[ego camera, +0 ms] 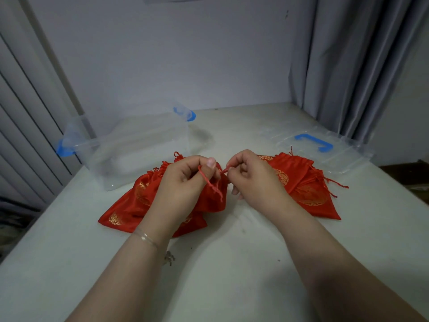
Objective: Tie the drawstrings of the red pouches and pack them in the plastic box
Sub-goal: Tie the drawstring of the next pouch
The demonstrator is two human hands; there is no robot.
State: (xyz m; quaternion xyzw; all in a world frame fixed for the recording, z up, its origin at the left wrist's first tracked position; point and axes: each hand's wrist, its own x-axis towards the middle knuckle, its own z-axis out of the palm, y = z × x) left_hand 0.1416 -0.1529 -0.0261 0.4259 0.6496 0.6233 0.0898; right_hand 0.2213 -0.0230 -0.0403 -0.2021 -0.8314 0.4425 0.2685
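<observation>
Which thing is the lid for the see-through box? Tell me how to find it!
Look at the white table, then go to its far right side, near the grey curtain. The lid lies flat there, just behind the right pile of red pouches. It is clear like the plastic box on the left, but flat, with one long blue handle on top.

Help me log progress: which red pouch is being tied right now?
The pouch bunched between the hands, in the left pile: left hand and right hand each pinch its drawstring. The others lie untouched.
</observation>
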